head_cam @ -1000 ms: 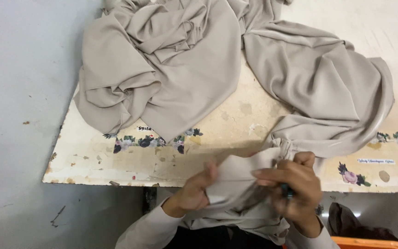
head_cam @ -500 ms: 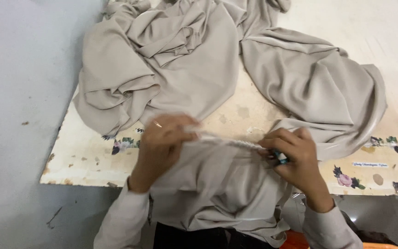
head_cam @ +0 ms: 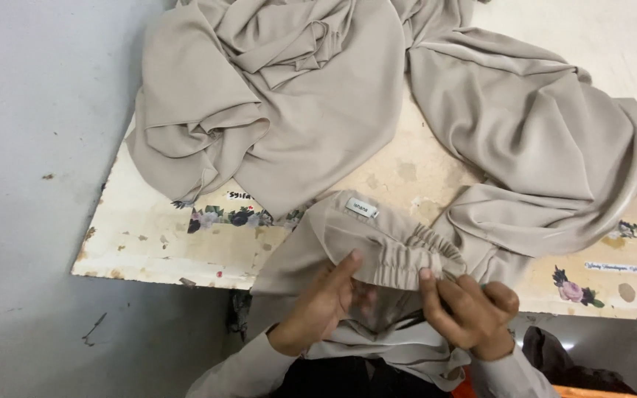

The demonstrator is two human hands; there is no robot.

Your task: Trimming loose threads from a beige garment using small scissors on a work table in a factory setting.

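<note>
Where the near edge of the table (head_cam: 149, 250) runs out, a beige garment (head_cam: 377, 243) hangs over it, and both hands grip its gathered elastic band (head_cam: 407, 258) just in front of that edge. A small white label (head_cam: 361, 208) sits on the cloth just above the band, towards the table's middle. The left hand (head_cam: 322, 298) comes up from below with its fingers inside the opening and its thumb pressed on the outside of the band, so it is closed on the cloth. The right hand (head_cam: 473, 309) pinches the band's right end between thumb and curled fingers, clenched on the fabric. Between the two hands the band is held stretched and level, with the opening of the garment dark beneath it. Both wrists wear pale long sleeves (head_cam: 245, 368). From the band the same beige cloth runs on up the table in a long fold to the right edge, then into a large crumpled heap (head_cam: 274, 96) near the far left corner. The table's top is cream, worn and stained, with a floral strip (head_cam: 237, 217) printed along its near edge. To the left lies a grey floor (head_cam: 31, 184)
</note>
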